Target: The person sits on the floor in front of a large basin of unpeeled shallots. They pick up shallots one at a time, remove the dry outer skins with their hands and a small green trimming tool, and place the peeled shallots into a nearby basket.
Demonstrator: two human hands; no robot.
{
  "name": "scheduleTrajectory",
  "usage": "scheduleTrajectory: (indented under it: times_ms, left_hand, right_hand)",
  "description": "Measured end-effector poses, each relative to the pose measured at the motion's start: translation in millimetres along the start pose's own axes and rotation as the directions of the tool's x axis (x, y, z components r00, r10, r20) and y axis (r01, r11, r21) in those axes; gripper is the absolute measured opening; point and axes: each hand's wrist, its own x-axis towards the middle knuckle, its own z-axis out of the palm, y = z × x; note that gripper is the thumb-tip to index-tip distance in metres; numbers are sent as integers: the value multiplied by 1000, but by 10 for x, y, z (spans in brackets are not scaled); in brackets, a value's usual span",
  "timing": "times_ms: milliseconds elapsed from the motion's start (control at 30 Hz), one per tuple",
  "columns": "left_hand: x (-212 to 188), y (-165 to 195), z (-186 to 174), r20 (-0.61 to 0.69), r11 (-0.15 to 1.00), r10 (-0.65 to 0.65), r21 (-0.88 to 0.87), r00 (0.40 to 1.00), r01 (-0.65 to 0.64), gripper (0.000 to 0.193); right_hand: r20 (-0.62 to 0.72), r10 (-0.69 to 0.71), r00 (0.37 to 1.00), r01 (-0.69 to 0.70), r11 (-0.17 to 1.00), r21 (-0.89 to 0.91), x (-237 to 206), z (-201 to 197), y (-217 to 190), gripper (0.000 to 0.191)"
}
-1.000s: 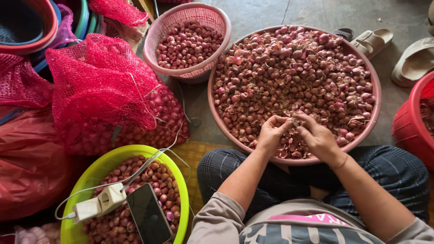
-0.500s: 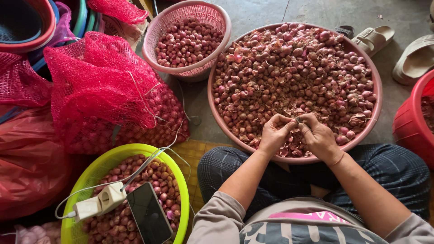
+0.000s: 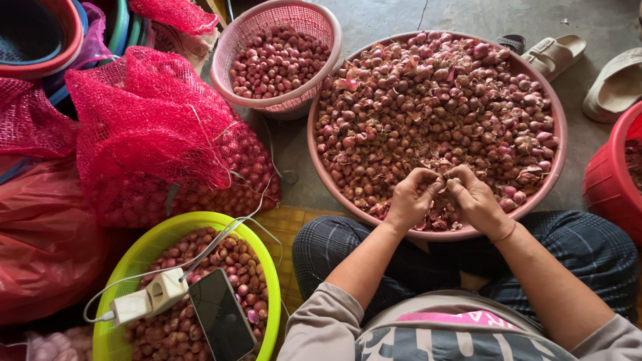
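While both hands, left hand (image 3: 409, 200) and right hand (image 3: 476, 199), pinch one shallot (image 3: 443, 184) over the pink basin (image 3: 555, 120), loose skins could make it slip back in.

The floor (image 3: 401, 20) is bare grey concrete, with a thin crack near the top edge. Soft daylight falls evenly on it and the shadows are weak. Two pale sandals (image 3: 582, 63) lie on the floor at the upper right. A yellow woven mat (image 3: 294, 224) covers a small part of the floor lower down. At the left, red mesh sacks (image 3: 147, 127) and a red plastic bag (image 3: 40, 247) are piled together. Stacked coloured basins (image 3: 47, 33) stand in the upper left corner. No wall or window is in view.
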Motion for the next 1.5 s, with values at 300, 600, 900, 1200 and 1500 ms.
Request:
scheduleTrajectory:
  times_ms: [300,600,900,1200,1500]
  left_hand:
    - [21,-81,-26,-19,998,1,63,1000,0,17]
    - [43,-577,-69,-46,974,-113,-202,993,101,17]
    - [53,-482,-40,267,657,-386,-593,883,466,33]
    - [59,-377,-66,241,642,-355,-640,903,423,44]
    - [101,-345,-44,115,663,-317,-683,941,307,66]
  right_hand:
    - [-133,20,991,-41,987,-152,93,-118,-150,24]
    - [-20,-4,1000,4,1000,-20,16,-29,-114,27]
    - [-92,-133,987,139,988,69,19,46,-25,22]
    - [-208,-113,972,115,993,-2,89,101,-57,12]
    - [-63,-161,985,152,980,-125,17,-9,-214,25]
